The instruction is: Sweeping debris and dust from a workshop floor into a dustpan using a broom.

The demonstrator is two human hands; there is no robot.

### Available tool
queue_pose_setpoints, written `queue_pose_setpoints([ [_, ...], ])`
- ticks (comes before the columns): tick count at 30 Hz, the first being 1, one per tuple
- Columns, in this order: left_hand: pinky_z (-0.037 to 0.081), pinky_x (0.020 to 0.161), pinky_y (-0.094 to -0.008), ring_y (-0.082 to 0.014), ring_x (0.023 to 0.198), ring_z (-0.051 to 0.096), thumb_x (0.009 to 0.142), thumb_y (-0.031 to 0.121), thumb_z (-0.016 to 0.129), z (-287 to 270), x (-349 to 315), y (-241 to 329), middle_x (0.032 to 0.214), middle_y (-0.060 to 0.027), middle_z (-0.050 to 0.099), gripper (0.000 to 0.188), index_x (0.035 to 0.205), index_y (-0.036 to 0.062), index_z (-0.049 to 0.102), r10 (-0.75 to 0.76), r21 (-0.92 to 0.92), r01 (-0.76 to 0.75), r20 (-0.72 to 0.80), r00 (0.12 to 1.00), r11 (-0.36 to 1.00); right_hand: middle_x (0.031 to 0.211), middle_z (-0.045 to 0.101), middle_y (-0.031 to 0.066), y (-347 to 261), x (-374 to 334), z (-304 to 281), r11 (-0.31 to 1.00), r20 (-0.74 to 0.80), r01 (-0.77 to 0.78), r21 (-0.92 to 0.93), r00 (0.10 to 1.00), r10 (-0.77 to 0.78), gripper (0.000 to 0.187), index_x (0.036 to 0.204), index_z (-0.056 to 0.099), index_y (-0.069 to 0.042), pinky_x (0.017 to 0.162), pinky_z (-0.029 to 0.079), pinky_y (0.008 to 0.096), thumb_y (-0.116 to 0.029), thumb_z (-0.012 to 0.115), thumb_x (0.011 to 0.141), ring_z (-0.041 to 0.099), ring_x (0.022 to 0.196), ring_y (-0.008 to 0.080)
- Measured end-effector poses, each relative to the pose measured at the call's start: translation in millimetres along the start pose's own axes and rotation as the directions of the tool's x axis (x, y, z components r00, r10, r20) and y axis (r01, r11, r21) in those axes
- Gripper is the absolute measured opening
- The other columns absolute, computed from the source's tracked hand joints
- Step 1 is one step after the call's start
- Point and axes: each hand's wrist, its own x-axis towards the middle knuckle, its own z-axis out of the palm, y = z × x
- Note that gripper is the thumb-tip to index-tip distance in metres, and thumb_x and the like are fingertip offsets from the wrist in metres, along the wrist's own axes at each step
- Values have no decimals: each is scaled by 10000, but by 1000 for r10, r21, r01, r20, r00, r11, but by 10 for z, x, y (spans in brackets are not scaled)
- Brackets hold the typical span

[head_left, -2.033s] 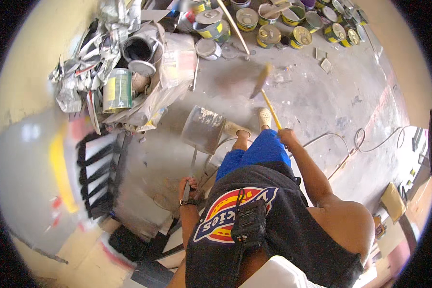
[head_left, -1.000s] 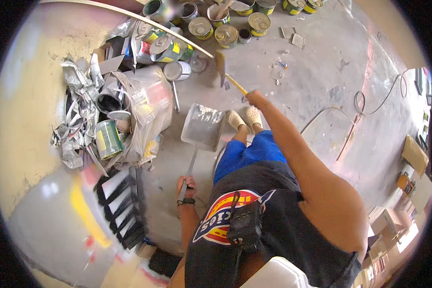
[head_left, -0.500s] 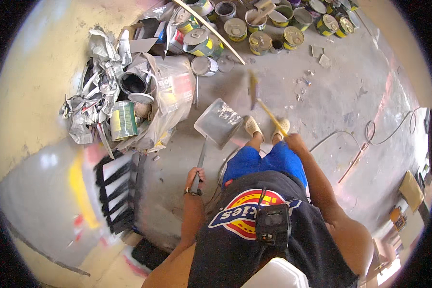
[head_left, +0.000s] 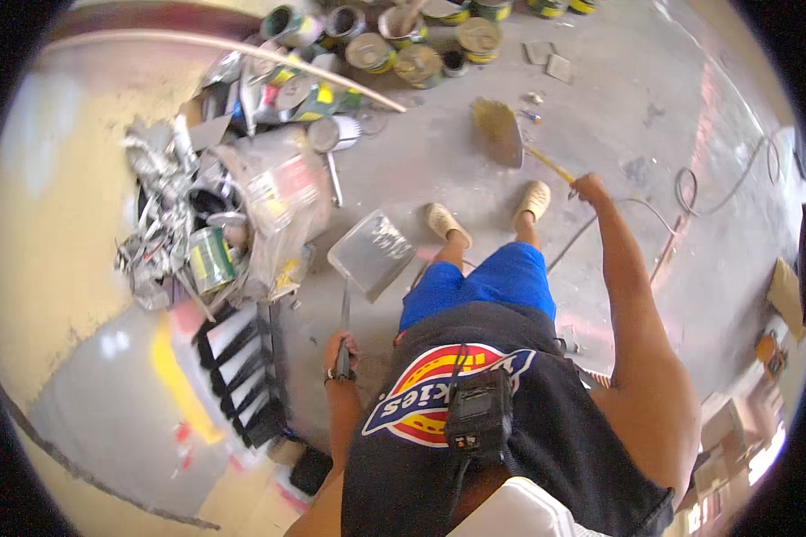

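Note:
My left hand (head_left: 340, 352) is closed round the handle of a grey dustpan (head_left: 372, 255), whose flat pan lies at the floor with pale scraps on it. In my right hand (head_left: 588, 188), held out to the right, is the yellow stick of a broom (head_left: 498, 132). The broom's yellowish bristle head is on the floor beyond my feet, slightly blurred. Small bits of debris (head_left: 533, 107) lie just to the right of the bristles.
Paint cans (head_left: 418, 64) crowd the far side. Crumpled paper (head_left: 148, 197), a plastic bag (head_left: 287, 183) and more cans heap up at left, beneath a long pale pole (head_left: 269, 55). A cable (head_left: 687, 183) curls across the floor at right. Two small square pieces (head_left: 560, 68) lie far off.
My right hand has moved outward and farther away, carrying the broom head right toward the debris. The dustpan has shifted slightly left in view, and my feet stand wider apart. The whole view has turned.

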Motion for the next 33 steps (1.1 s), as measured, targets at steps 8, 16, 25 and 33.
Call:
queue_pose_setpoints([
  [8,364,372,-204,-90,391,399,734,201,495,974,-57,-298,468,39,389,198,577,118,407,41,39,-41,2,999,998,745,596,213,1278,-764,-559,506,-36,-614,606,614,788,279,727,601,15,625,477,400,-252,534,684,599,712,326],
  [16,374,394,-205,-97,407,398,733,179,489,2046,39,-284,493,29,409,172,599,103,412,3,-111,11,120,993,994,780,596,193,530,-1048,-550,626,-12,-395,672,840,542,314,718,612,-10,659,456,424,-311,524,717,578,727,351],
  [25,384,384,-195,-68,444,430,755,157,474,2869,43,-175,552,23,430,193,869,2,456,-106,-239,149,181,978,959,698,611,154,951,13,-968,313,227,-439,842,816,532,294,735,627,-26,598,473,377,-305,545,697,606,659,276],
  [33,377,364,-195,-76,415,422,766,166,483,3635,373,133,546,15,434,133,800,41,457,-53,-98,66,129,990,993,649,601,102,2060,-110,-1213,331,92,-368,869,777,622,154,705,615,-72,536,476,374,-210,548,691,599,588,240],
])
